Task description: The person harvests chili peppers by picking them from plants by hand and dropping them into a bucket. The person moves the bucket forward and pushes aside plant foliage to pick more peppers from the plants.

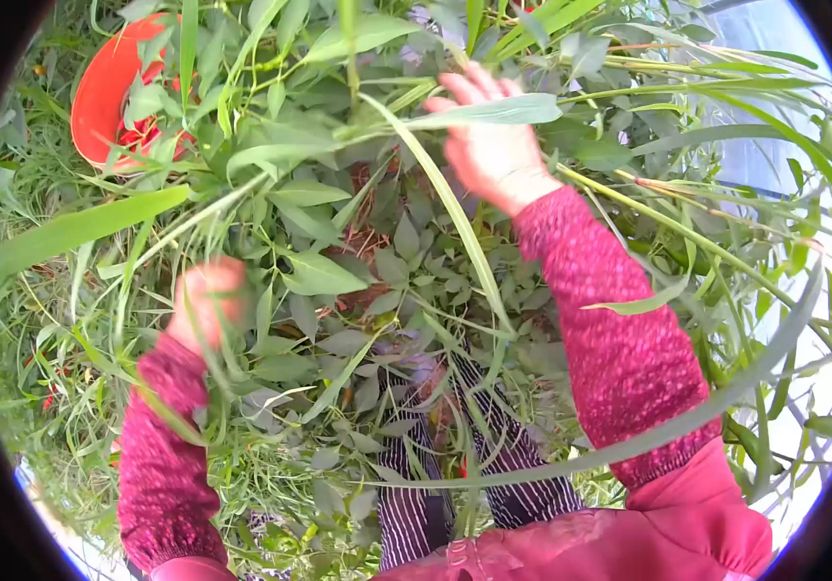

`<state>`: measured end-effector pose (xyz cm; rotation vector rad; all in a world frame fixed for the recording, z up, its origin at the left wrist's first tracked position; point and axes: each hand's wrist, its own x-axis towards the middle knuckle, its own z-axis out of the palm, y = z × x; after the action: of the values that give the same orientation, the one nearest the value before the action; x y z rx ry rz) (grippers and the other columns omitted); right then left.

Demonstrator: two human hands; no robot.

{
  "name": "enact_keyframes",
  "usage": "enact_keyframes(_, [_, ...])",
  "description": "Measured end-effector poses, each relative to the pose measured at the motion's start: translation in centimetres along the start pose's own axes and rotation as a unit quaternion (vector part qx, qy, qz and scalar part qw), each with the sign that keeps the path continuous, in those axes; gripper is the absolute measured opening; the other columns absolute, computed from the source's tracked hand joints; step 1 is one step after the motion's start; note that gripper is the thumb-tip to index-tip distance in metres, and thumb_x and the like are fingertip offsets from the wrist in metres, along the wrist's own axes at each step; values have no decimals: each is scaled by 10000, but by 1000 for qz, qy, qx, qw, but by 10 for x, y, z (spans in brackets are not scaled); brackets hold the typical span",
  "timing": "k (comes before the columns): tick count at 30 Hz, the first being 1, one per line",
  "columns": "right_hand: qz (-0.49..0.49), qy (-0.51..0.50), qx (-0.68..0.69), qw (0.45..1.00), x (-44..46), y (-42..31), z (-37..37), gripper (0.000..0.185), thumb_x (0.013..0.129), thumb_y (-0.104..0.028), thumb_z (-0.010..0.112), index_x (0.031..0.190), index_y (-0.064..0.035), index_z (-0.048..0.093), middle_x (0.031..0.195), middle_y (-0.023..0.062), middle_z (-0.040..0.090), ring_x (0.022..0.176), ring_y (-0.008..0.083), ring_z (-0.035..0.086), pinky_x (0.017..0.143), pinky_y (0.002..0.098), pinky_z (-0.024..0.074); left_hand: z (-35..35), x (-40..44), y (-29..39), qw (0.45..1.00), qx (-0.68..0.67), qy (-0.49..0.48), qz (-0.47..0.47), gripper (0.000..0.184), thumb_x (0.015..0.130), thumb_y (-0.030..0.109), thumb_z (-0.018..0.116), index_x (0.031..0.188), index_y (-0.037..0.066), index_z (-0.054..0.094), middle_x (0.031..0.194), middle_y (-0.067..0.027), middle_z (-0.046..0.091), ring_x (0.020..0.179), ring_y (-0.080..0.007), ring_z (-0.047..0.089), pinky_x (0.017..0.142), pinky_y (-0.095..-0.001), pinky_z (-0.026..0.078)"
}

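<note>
My right hand [493, 145] reaches into tall grass and leafy plants at the upper middle, its fingers stretched out and apart. A long grass blade [498, 109] crosses in front of its fingers, and part of the fingertips is hidden by foliage. Lower on the left, my left hand [208, 302] is smeared by motion among thin grass blades, so its fingers cannot be made out. Between the two hands grow broad green leaves [324, 274] on a bushy plant.
A red bucket [96, 97] with red peppers [140, 131] in it stands at the upper left, partly covered by leaves. Pale plastic sheeting [760, 155] lies along the right side. My striped trouser legs [513, 465] are among the plants below.
</note>
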<state>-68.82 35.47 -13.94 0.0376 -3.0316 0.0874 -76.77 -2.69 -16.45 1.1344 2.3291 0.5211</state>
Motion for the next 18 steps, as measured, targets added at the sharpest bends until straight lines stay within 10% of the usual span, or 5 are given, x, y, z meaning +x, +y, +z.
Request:
enact_keyframes(1, [27,-25,-30,999,-7,19,6,462,672,-119,641,1126,-130,559,1230,110,510,1232,337,399,1013,505,301,-1,6,33,980,134,-65,128,74,734,119,563,793,76,550,656,-86,531,576,-253,552,513,-322,480])
enact_keyframes(7, [63,-145,-34,987,-69,69,23,367,768,-107,532,1127,-155,590,1187,75,560,1180,295,462,1000,477,317,36,83,146,981,-24,23,189,43,678,84,556,678,50,530,695,-124,551,660,-290,577,585,-369,487])
enact_keyframes(10, [91,-154,-6,984,-85,62,37,368,793,-82,497,1140,-170,583,1194,62,560,1177,260,469,987,445,330,51,120,107,987,90,11,135,138,776,25,524,901,15,581,802,-190,578,742,-364,577,656,-407,499])
enact_keyframes(13, [98,-171,10,980,-99,62,39,396,780,-76,505,1158,-175,573,1236,61,536,1197,260,454,996,438,317,34,153,102,935,-346,65,-49,459,829,46,528,1283,67,458,1031,-129,590,852,-206,577,771,-307,478])
enact_keyframes(18, [124,-204,58,969,-79,37,32,476,756,-64,523,1218,-181,536,1284,73,499,1257,262,391,1027,441,281,18,160,109,873,-465,-62,-135,693,849,17,567,1435,180,235,1160,-142,494,931,-146,511,772,-250,467])
